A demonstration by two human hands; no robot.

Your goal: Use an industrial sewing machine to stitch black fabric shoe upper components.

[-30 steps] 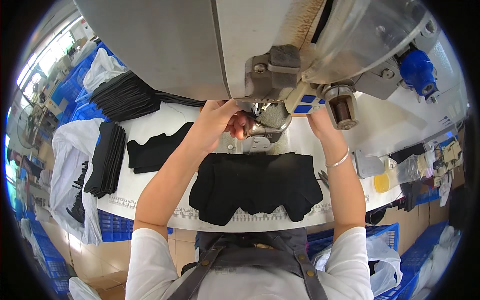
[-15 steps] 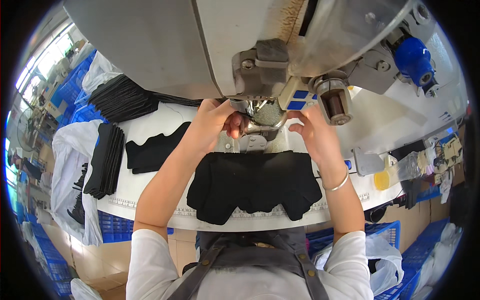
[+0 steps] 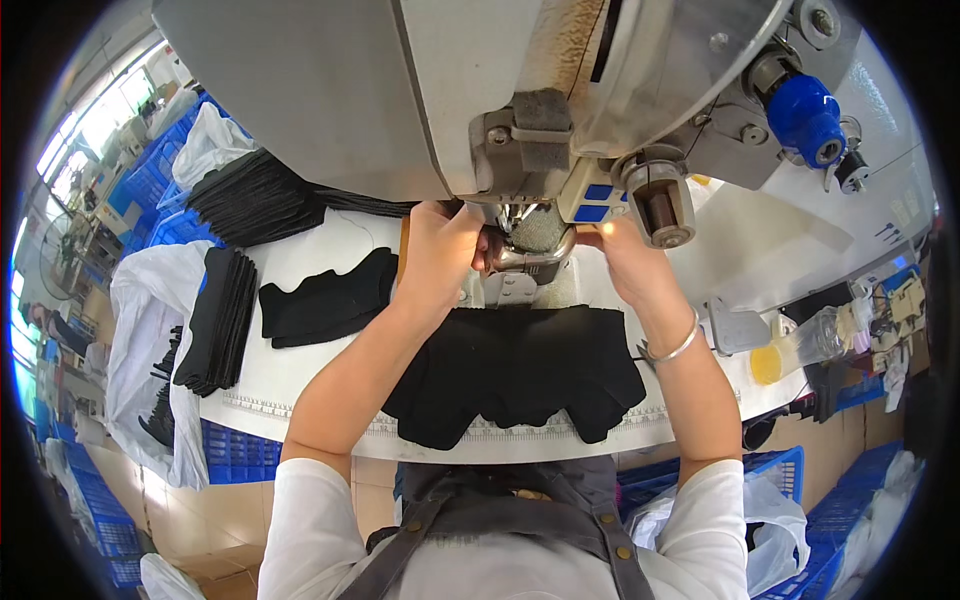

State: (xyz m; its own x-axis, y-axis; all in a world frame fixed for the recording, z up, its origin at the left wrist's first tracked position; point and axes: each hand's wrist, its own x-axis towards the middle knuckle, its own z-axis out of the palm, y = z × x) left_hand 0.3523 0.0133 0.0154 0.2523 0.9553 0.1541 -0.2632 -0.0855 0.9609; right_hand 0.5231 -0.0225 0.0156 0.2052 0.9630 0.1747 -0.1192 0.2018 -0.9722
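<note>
Sewing machine [image 3: 465,100] at upper centre of frame, its curved metal bed [image 3: 532,262] between my hands. My left hand [image 3: 440,250]: fingers curled, contents hidden, cannot tell. My right hand [image 3: 632,258]: fingertips partly obscured, cannot tell wide or narrow. Black cloth [image 3: 520,370] flat, lower centre. Stacked black pieces [image 3: 218,320], left of frame.

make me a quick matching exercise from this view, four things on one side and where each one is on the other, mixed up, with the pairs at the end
1. silver bangle
2. wide black fabric piece
3. left hand
4. brown thread spool

A. in a metal holder on the machine
B. at the left side of the metal sewing bed
C. around the right wrist
D. on the table, nearest the apron

Pairs: 1-C, 2-D, 3-B, 4-A
</note>
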